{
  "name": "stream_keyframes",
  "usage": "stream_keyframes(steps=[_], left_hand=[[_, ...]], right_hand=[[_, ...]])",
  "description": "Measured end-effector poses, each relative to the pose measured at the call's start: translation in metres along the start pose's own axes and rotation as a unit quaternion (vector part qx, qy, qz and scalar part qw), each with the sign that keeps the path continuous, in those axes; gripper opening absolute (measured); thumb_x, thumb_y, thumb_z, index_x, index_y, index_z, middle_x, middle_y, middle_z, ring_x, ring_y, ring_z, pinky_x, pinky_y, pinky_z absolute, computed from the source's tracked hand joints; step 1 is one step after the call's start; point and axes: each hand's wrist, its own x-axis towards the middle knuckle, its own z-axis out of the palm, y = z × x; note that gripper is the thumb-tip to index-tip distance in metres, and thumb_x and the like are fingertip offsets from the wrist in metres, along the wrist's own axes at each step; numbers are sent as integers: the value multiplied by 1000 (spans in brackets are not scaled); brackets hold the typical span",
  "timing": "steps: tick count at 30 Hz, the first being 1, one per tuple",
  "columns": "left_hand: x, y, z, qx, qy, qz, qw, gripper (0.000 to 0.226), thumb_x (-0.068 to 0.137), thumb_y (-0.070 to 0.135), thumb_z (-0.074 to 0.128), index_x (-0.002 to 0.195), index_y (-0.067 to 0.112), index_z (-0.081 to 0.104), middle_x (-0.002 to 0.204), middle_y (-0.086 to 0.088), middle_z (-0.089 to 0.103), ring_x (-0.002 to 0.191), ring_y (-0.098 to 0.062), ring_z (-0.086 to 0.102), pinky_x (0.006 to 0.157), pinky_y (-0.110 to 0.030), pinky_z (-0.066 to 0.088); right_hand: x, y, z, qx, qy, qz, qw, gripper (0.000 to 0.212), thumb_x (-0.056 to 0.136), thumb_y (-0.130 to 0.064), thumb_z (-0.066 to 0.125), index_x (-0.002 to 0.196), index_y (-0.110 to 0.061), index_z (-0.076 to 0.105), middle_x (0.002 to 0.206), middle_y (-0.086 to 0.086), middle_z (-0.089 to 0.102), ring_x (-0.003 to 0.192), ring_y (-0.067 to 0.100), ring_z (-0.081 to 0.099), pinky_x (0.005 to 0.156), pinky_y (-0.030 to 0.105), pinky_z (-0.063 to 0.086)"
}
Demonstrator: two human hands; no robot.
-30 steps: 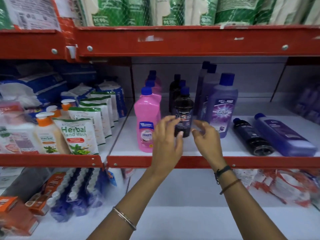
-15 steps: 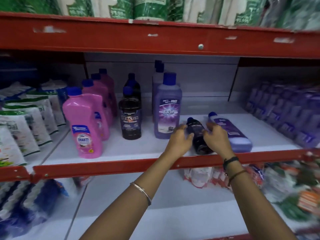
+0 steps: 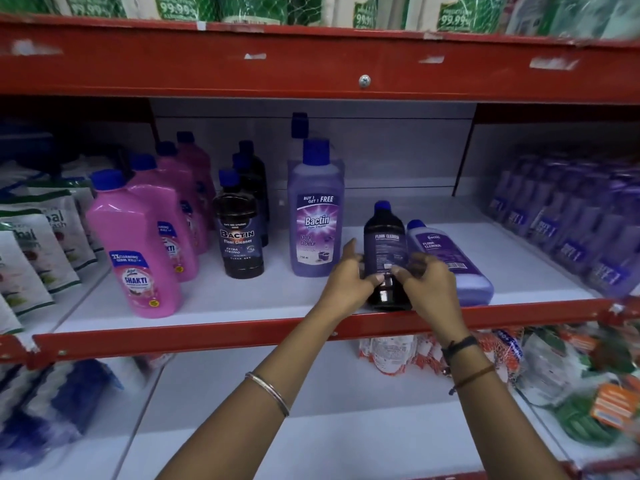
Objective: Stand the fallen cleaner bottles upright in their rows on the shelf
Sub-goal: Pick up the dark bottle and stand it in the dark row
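A black floor-cleaner bottle (image 3: 385, 242) with a blue cap stands nearly upright at the shelf's front edge, its back label facing me. My left hand (image 3: 349, 277) grips its lower left side and my right hand (image 3: 427, 278) its lower right side. Right beside it a purple bottle (image 3: 446, 258) lies on its side on the white shelf (image 3: 242, 296), cap pointing to the back. Upright rows stand to the left: purple Bactin bottles (image 3: 316, 216), black Bactin bottles (image 3: 239, 233) and pink Shakti bottles (image 3: 138, 244).
A red shelf rail (image 3: 173, 336) runs along the front edge, and a red beam (image 3: 311, 64) hangs low overhead. Purple refill pouches (image 3: 571, 223) fill the right bay. Herbal hand-wash pouches (image 3: 31, 251) sit at the left. Packaged goods lie on the lower shelf.
Both hands left the upright black bottle, moved right to the fallen black one and tipped it up from lying flat to nearly standing. My view has shifted right.
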Motion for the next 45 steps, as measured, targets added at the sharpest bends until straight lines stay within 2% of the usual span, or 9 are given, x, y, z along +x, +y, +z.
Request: stream_keyframes(steps=[6,14,16,22,26,30,38,42,45], left_hand=[[-31,5,-25,-6,90,104,990,60,83,-1,59,135,20,39,122,-5,57,99,-17,60,87,-28,53],[-61,-14,-100,13,187,150,971,63,80,0,59,136,23,41,128,-4,57,111,-14,57,95,-28,50],[-67,-22,-120,22,206,157,966,65,79,1,58,136,25,40,130,-5,57,113,-16,58,97,-36,50],[-78,-53,-165,58,250,145,956,65,77,2,57,137,22,39,131,-5,56,117,-20,55,97,-46,48],[-81,-69,-180,63,250,150,954,67,76,-5,53,137,19,39,126,-6,57,117,-22,54,97,-47,48],[-84,-79,-182,64,241,143,958,65,80,-2,52,138,20,36,125,-6,56,115,-22,54,97,-46,48],[-91,-79,-181,62,261,170,948,33,92,5,44,124,10,52,121,-2,57,109,-10,52,95,-15,41],[-89,-82,-186,19,259,171,950,21,88,9,53,104,21,57,103,2,62,85,-18,64,76,-39,57],[-86,-79,-185,-23,245,144,959,22,83,10,62,100,22,56,101,-5,63,81,-17,64,71,-42,58]], right_hand=[[-8,-17,10,52,-19,-76,996,44,82,-21,67,123,-15,52,115,1,56,91,8,58,78,22,49],[-37,-68,64,138,-53,-157,977,44,81,-12,67,121,-15,51,115,0,50,92,1,57,70,2,45],[-42,-79,85,157,-67,-163,972,45,81,-9,66,122,-13,50,115,0,50,92,-4,55,70,-1,44],[-56,-97,139,165,-100,-172,966,47,79,-6,67,122,-11,49,122,8,55,89,-5,56,75,4,46],[-63,-97,164,155,-106,-167,968,48,78,-14,69,122,-16,49,123,12,55,97,12,59,90,31,52],[-67,-94,174,160,-95,-157,970,45,79,-11,68,120,-14,50,120,9,56,93,0,56,74,1,43],[-67,-85,174,175,-37,-127,976,24,82,-11,66,101,-12,51,102,4,55,87,16,56,66,13,47],[-67,-83,171,174,-86,-134,972,21,87,-20,61,107,-15,55,105,0,62,95,13,60,70,6,46],[-68,-84,167,201,-145,-134,960,28,88,-36,56,113,-23,53,113,-6,61,105,7,61,88,23,50]])
